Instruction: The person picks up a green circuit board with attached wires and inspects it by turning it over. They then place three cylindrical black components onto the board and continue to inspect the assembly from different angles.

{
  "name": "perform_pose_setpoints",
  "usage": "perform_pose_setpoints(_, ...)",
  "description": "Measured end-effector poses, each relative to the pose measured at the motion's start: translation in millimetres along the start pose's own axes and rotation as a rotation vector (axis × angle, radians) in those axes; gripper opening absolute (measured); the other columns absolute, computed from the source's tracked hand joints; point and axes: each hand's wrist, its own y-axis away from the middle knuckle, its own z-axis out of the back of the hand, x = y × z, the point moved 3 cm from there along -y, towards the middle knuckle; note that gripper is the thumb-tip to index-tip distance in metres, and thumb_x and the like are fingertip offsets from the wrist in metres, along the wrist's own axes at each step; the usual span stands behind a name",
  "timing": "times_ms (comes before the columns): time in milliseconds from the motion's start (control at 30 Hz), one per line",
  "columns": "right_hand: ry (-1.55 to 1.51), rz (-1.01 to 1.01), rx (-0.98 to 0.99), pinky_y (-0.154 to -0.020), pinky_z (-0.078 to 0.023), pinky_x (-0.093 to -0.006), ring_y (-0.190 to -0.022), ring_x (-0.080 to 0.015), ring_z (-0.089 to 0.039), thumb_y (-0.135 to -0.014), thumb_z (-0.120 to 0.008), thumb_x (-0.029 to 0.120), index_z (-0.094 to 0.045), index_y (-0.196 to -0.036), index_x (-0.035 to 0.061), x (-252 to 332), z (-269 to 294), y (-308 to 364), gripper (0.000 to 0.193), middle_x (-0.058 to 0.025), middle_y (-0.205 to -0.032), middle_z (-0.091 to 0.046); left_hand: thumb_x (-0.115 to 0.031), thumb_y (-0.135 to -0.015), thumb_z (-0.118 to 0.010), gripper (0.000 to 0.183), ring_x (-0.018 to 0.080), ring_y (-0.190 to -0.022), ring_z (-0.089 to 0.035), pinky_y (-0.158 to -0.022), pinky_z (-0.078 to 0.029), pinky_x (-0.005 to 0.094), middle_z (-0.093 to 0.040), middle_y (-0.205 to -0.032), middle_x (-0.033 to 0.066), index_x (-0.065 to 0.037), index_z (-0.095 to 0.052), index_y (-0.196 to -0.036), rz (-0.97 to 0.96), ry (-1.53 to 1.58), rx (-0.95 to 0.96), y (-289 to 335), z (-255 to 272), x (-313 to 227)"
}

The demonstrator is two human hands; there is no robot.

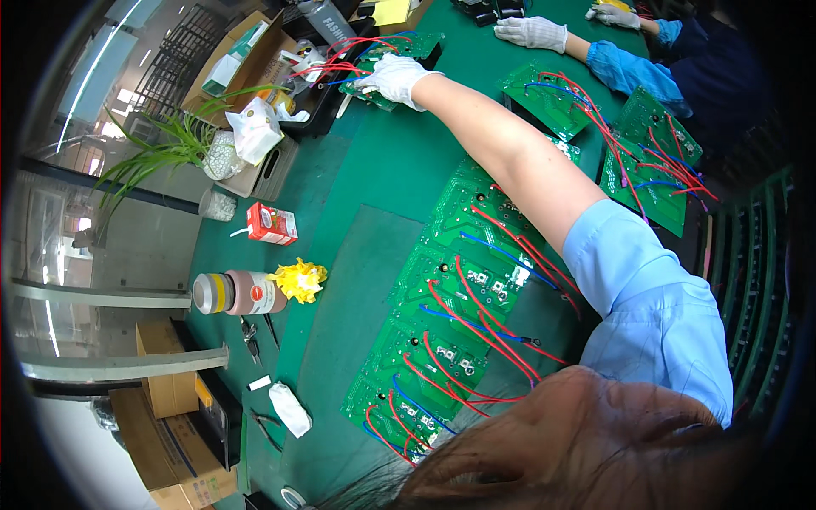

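Note:
My right hand [396,82], in a white glove, reaches across to the far upper left. Its fingers are closed at the edge of a green circuit board [420,46] with red and blue wires; the fingertips are partly hidden. Beneath my bare forearm lies a row of joined green circuit boards [399,340]. Red wires [501,336] and blue wires arch from it toward the right. My left hand does not show.
Across the bench, a co-worker's gloved hand [531,34] rests by wired boards [544,98]. On the left stand a plant [170,144], a red drink carton [272,223], a jar [255,291], crumpled yellow material [299,280], pliers [266,432] and cardboard boxes [161,442].

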Motion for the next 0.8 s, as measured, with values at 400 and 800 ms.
perform_pose_setpoints(400,-0.578,0.006,-0.404,-0.086,-0.053,-0.0433,-0.098,-0.0352,-0.068,-0.085,-0.059,0.011,-0.074,-0.118,0.0253,1,9,22,0.039,-0.0179,-0.103,-0.072,-0.043,-0.087,-0.067,0.08,0.0486,-0.142,-0.031,-0.119,-0.02,0.0579,-0.037,-0.151,0.0306,0.004,-0.04,-0.146,-0.03,0.011,-0.03,4,3,-2)
perform_pose_setpoints(800,-0.942,0.307,-0.27,-0.093,-0.048,-0.0283,-0.094,-0.0131,-0.063,-0.091,-0.057,0.008,-0.068,-0.126,0.009,124,177,137,0.037,-0.0045,-0.109,-0.072,-0.041,-0.087,-0.067,0.079,0.0488,-0.142,-0.032,-0.119,-0.02,0.0577,-0.037,-0.15,0.0314,0.004,-0.04,-0.146,0.145,0.117,-0.061,99,32,24)
